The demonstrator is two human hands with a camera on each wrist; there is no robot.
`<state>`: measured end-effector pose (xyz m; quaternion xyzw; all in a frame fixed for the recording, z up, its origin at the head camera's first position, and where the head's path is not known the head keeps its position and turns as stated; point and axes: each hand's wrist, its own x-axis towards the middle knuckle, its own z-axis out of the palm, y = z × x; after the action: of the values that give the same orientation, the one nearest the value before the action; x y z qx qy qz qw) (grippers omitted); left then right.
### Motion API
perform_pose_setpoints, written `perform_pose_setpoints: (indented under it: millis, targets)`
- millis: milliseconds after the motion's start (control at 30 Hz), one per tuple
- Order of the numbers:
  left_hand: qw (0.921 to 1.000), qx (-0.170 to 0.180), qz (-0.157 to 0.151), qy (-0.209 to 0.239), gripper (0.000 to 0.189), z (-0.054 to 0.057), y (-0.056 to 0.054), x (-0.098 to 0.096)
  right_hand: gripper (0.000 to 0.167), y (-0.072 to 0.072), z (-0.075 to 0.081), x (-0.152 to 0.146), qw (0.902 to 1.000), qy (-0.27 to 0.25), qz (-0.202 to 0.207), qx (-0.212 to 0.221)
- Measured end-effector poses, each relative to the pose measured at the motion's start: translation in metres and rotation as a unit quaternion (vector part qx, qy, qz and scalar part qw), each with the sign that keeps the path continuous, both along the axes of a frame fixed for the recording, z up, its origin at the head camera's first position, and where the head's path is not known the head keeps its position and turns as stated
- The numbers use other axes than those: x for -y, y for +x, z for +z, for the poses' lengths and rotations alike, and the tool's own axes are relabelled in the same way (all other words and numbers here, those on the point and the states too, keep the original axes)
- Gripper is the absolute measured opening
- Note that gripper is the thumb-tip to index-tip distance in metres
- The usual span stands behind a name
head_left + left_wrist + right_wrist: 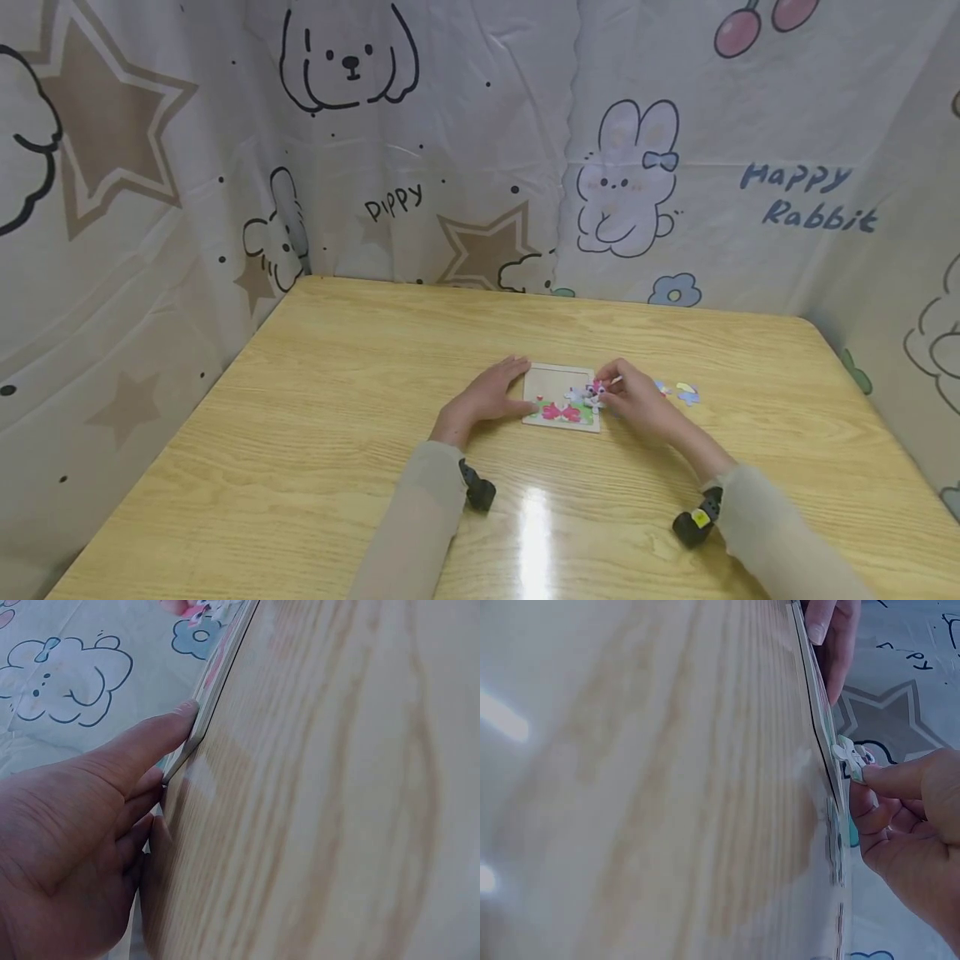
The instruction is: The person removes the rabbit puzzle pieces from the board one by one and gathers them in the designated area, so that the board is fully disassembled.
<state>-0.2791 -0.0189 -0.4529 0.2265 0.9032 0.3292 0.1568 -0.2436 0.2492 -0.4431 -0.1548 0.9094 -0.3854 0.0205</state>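
Observation:
A small square wooden puzzle tray (546, 382) lies on the table, its near part filled with green and pink picture pieces (561, 412). My left hand (487, 393) rests along the tray's left side. Its thumb (169, 724) presses on the rim, while the other fingers reach toward the far left corner. Over the tray's right side, my right hand (641, 400) pinches a jigsaw piece (853, 759) between thumb and fingers. That piece shows a pink and white animal face and is tilted. A pale blue piece (573, 396) sits just left of it.
Loose jigsaw pieces (687, 393) lie on the table right of the tray, partly behind the right hand. The wooden table (337, 375) extends around the tray, with a patterned curtain (465, 150) hanging behind it. A black camera (693, 527) is strapped to the right wrist.

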Motion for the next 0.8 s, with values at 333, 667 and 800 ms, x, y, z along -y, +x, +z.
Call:
perform_pose_setpoints:
  millis: [333,667,800]
  targets:
    - [1.0000,0.001,0.000,-0.004,0.077,0.000,0.000,0.001,0.023,0.011,0.001,-0.024,0.9998,0.010,-0.011,0.014]
    - [1.0000,0.000,-0.001,0.007,0.077,0.001,0.001,0.001,0.024,0.021,0.002,-0.044,0.9997,0.015,-0.017,-0.001]
    - [1.0000,0.003,0.000,0.004,0.077,0.001,0.001,0.000,0.025,0.025,0.002,-0.051,0.9997,0.013,-0.021,-0.004]
